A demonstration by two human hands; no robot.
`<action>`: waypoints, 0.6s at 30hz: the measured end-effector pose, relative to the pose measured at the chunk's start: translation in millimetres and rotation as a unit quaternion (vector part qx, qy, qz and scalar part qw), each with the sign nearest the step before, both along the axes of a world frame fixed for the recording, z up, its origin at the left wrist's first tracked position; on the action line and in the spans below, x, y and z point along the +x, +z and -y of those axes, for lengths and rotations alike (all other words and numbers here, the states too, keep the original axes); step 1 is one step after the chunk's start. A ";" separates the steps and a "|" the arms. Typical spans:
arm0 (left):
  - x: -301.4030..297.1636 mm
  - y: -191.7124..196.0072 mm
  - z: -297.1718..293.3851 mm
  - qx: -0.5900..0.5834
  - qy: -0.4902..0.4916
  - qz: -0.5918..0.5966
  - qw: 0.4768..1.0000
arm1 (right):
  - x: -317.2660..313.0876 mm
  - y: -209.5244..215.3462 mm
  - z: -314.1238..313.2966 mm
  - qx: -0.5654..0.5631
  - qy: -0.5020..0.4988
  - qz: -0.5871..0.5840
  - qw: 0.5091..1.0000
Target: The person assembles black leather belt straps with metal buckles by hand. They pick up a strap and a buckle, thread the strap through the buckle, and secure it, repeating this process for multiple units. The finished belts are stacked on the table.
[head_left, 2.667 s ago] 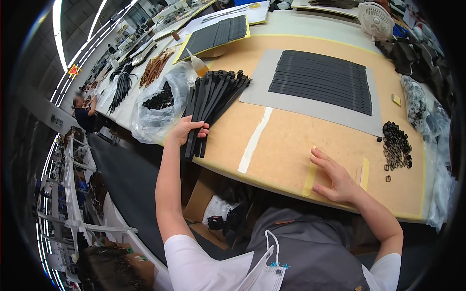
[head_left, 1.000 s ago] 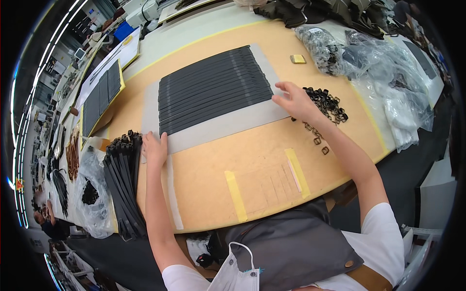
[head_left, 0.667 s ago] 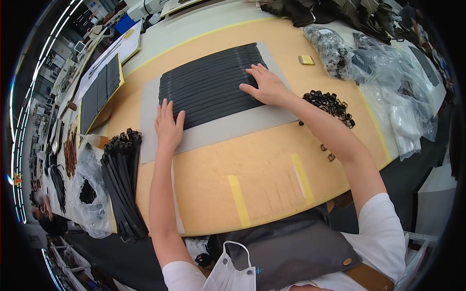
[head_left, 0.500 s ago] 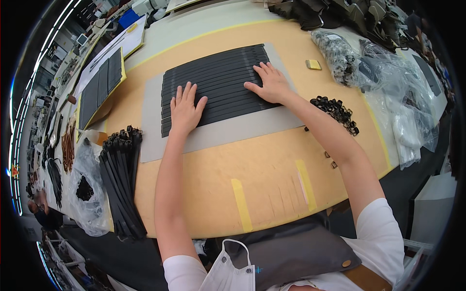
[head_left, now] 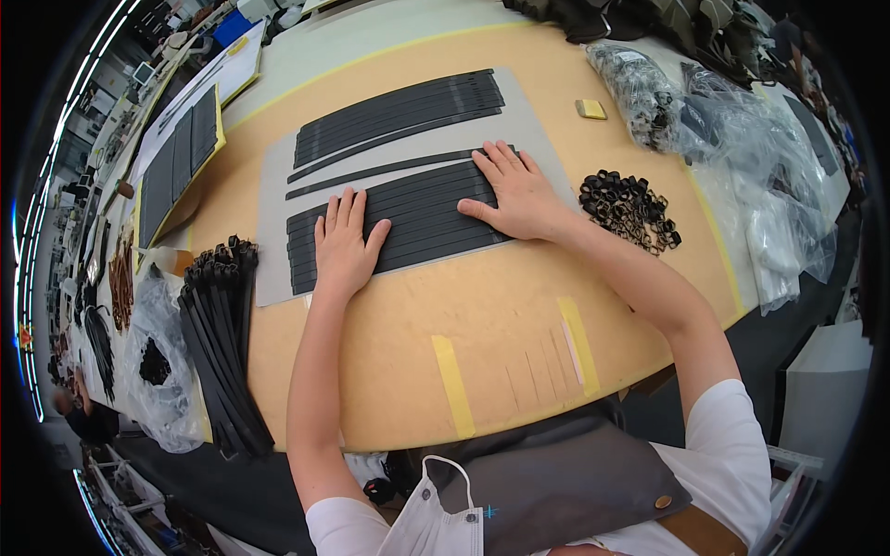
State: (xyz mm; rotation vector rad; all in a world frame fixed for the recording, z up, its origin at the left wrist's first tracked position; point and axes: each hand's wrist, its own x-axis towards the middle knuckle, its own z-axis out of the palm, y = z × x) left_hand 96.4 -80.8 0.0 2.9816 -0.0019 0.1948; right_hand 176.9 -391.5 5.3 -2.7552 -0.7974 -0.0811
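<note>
My left hand lies flat, fingers spread, on the left part of a near block of black strips laid side by side. Flat on the same block's right end rests my right hand, thumb apart from the fingers. A far block of black strips lies beyond them, its strips mostly edge to edge. Between the blocks, one loose black strip runs slantwise with gaps on both sides. All of them lie on a grey board; neither hand grasps a strip.
Left stand a bundle of black straps, a clear plastic bag and a propped board of black panels. Right lie a pile of small black loops, a small yellow block and plastic bags. Tape marks the near tabletop.
Both hands have slid toward me with the near strips. The single block has split, with gaps around a loose strip. The grey board has shifted slightly left.
</note>
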 end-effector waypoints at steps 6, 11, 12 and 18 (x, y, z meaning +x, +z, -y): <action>-61.1 5.3 11.7 -0.008 0.011 -0.005 1.000 | -51.6 2.7 12.7 0.001 0.030 -0.006 1.000; -74.2 14.7 8.0 0.005 -0.004 0.007 1.000 | -78.5 -0.4 23.3 0.018 0.050 -0.005 0.999; -74.0 14.0 7.8 0.000 -0.010 -0.008 1.000 | -80.5 3.2 23.3 0.010 0.051 -0.008 0.999; -78.6 8.0 6.1 -0.004 -0.019 -0.001 1.000 | -49.2 57.0 7.1 -0.065 0.051 -0.101 0.991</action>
